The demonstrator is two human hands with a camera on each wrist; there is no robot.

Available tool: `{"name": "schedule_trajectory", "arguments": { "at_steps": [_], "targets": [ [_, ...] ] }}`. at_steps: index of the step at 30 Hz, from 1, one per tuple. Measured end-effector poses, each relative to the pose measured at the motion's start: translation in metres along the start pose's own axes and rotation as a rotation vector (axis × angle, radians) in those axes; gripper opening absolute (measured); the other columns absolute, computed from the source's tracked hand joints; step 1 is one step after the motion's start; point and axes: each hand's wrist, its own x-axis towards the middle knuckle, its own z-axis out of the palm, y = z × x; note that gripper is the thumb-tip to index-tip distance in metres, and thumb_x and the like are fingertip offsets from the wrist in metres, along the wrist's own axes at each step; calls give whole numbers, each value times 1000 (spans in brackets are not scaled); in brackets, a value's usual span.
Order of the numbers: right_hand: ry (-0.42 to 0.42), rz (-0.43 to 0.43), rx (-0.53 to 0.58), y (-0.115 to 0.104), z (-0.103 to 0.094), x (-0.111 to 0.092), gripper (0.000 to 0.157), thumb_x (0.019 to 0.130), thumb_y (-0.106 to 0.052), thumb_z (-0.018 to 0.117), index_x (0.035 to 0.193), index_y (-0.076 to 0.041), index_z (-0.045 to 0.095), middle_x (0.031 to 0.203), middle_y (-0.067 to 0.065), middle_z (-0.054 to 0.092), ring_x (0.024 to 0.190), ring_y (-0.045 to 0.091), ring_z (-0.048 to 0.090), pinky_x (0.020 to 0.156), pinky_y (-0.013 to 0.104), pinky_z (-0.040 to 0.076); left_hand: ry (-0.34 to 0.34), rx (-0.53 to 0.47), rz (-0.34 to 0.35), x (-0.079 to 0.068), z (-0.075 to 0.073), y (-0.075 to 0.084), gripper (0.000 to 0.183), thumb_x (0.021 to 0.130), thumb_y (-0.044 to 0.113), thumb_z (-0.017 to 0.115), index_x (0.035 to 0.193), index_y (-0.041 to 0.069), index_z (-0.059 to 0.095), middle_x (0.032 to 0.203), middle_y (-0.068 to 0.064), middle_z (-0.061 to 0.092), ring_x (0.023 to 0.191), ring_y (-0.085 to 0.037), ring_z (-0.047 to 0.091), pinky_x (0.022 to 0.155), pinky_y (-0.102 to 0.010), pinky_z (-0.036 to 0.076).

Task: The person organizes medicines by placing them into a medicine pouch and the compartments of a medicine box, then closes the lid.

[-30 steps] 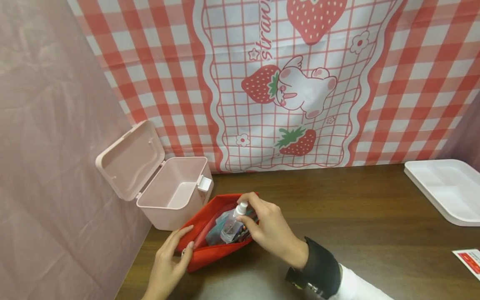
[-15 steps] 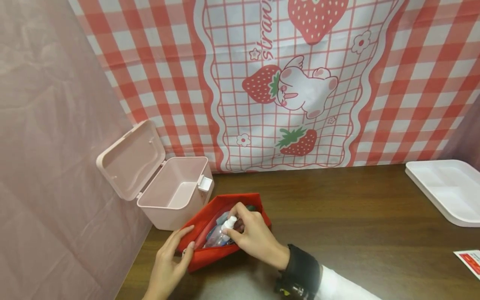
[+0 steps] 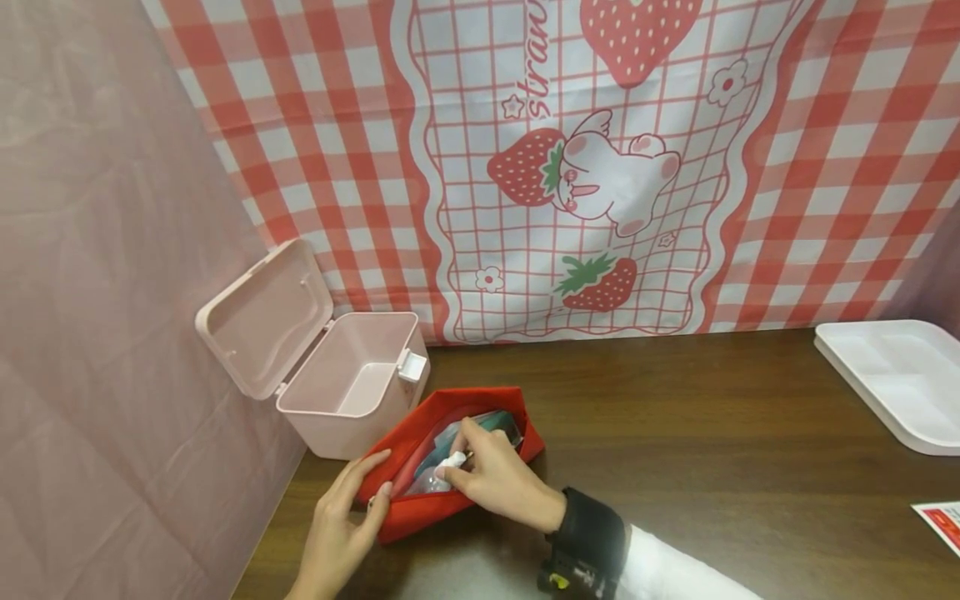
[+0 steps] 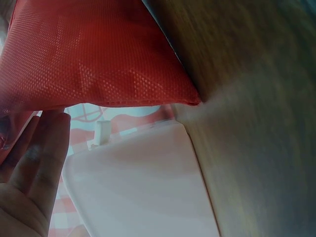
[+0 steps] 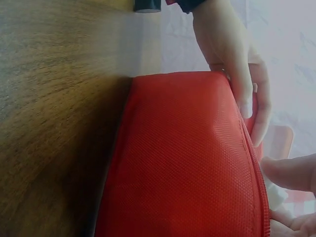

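Note:
The red zip pouch (image 3: 423,515) lies on the table, its mouth spread wide. My left hand (image 3: 339,518) holds its left end, with the thumb at the near edge and a finger along the far edge. Inside is a small clear spray bottle (image 3: 432,481), lying tilted toward the left end. The right hand (image 3: 504,478) reaches into the mouth and pinches the bottle's white top (image 3: 452,461). Blue-green packets (image 3: 497,422) lie beside it, partly covered by that hand. In the right wrist view, the pouch wall (image 5: 182,148) hides most of the bottle.
Behind the pouch, to the left, stands a pink box (image 3: 341,433) with its lid (image 3: 266,321) raised. A white divided tray (image 3: 892,408) is at the far right. A red and white card (image 3: 941,525) lies at the right edge, and a checked cloth (image 3: 345,150) hangs behind.
The right hand has moved left and down into the pouch with the spray bottle, which now lies lower and flatter. More packets show at the right end. The left hand stays put.

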Motion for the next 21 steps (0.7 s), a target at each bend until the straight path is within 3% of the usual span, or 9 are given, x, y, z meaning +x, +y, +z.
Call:
{"name": "schedule_trajectory", "arguments": {
  "at_steps": [6,15,21],
  "targets": [
    [-56,33,-74,2,-4,4,18,79,-11,69,78,-8,51,60,-5,53,51,0,39,46,16,31,-1,-2,-1,1,0,0,49,72,-5,69,119,7,58,109,-6,62,94,-13,59,87,-8,38],
    [-71,-101,-321,6,-10,7,17,78,-11,71,65,-14,60,62,-10,56,59,-4,46,53,12,39,7,0,4,0,1,-1,50,70,-6,70,118,5,59,109,-9,62,95,-15,59,88,-7,37],
    [-123,-115,-421,5,-15,5,13,75,-10,71,67,-16,62,63,-10,57,60,0,48,54,15,39,11,6,12,0,1,-1,50,69,-6,70,117,5,59,108,-8,62,91,-13,58,81,-8,40]
  ]
}}
